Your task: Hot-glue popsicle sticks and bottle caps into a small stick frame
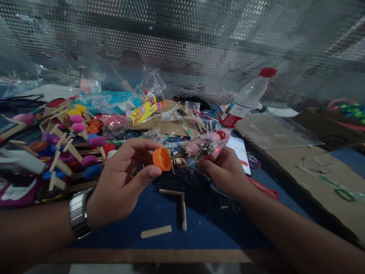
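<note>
My left hand [122,179], with a metal-banded watch [80,211] on its wrist, pinches an orange bottle cap [162,159] whose hollow side faces right. Wrapped in my right hand [225,171] is a pink hot glue gun [205,144], smeared with grime and showing a small red light. Its nozzle points left, close against the cap's rim; whether they touch I cannot tell. Below the hands, two joined wooden sticks [182,205] form an L on the blue table. A short piece of craft stick [156,231] lies nearer the front edge.
At left is a pile of stick pieces with colourful caps [76,152]. A plastic bottle [246,99] with a red lid stands behind my right hand, near a lit phone [239,154]. A yellow wrapper [144,110] and clear bags lie at the back. Cardboard [308,179] covers the right side.
</note>
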`<state>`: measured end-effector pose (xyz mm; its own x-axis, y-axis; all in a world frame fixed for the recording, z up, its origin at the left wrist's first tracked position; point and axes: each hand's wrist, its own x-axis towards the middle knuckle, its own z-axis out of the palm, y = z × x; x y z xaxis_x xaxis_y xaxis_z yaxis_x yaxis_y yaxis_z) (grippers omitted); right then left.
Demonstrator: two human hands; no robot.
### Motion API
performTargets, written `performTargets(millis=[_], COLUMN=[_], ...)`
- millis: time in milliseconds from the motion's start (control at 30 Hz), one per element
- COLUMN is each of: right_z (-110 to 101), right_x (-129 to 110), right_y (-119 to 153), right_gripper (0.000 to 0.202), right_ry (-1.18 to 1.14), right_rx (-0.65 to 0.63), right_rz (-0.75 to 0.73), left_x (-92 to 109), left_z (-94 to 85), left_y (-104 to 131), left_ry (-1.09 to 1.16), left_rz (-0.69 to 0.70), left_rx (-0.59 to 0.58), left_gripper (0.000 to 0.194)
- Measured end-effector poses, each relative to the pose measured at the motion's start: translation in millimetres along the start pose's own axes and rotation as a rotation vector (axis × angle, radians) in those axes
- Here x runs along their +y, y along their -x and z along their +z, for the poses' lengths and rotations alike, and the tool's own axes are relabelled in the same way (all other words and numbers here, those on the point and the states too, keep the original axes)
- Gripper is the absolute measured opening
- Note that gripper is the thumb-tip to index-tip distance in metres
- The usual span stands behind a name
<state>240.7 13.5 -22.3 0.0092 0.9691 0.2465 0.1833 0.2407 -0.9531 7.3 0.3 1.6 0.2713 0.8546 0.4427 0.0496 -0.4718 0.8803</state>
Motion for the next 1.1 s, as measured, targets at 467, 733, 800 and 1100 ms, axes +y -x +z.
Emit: performTargets(millis=[467,733,800,1100], right_z=[1.1,1.7,1.7,1.0], right_x=[-1.4,-0.9,-0.4,-0.7], right_y=[-0.3,-1.4,-1.4,-0.3], right_gripper=[0.017,0.016,0.017,0.019], right_ry=[-0.021,-0.034,-0.034,-0.033], right_rx=[-0.001,0.017,0.014,0.009], right_rz=[-0.012,-0.01,-0.006,-0.007], left_x=[-0.7,-0.1,-0.2,1.2], left_z=[0.5,-0.3,-0.2,-0.6], left_y=[0.1,0.8,0.9,0.8], left_ry=[0.001,-0.017,-0.013,-0.013], left_rz=[0.001,-0.004,-0.005,-0.01], left_rx=[-0.007,-0.012,-0.015,-0.017], left_gripper=[0.026,0.026,0.026,0.024])
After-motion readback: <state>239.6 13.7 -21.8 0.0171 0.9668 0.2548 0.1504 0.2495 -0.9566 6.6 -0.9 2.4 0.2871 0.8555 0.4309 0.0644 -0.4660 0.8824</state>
